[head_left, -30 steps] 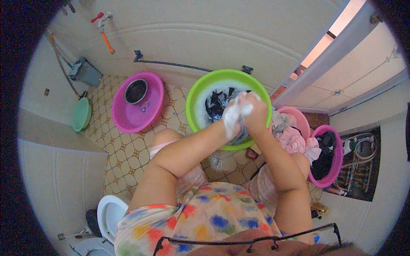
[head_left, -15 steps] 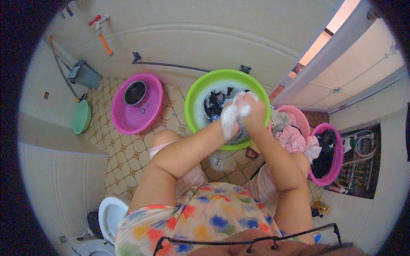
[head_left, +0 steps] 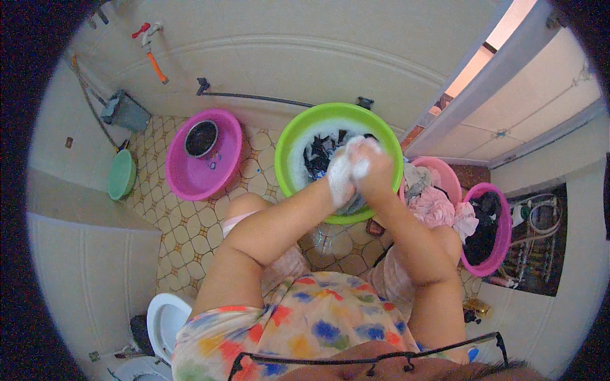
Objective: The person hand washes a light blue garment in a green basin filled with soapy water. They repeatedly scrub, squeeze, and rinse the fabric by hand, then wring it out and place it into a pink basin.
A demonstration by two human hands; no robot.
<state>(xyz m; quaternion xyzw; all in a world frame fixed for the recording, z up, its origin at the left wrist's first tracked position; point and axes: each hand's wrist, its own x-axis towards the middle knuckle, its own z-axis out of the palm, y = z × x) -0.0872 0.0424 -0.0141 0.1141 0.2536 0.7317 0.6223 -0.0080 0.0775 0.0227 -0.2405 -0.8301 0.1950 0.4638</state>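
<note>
Seen from above, almost no change in the past second: only a slight shift of the foam-covered left hand (head_left: 344,166) and right hand (head_left: 376,169), pressed together over the green basin (head_left: 281,155), suggesting continued work at the same spot. Dark clothes (head_left: 319,152) in the basin, among white suds (head_left: 298,157), just left of the hands. Fingers curled and bunched; impossible to tell whether clenched on fabric. No brands, labels or writing readable.

Ahead of the left hand (head_left: 342,176), a cream wall (head_left: 305,70) rises, crossed by a moulded band (head_left: 273,38). To the hand's left spreads a patterned beige tiled floor (head_left: 184,235); to its right, a warmly lit opening (head_left: 507,26) adjoins a pale door (head_left: 540,95).
</note>
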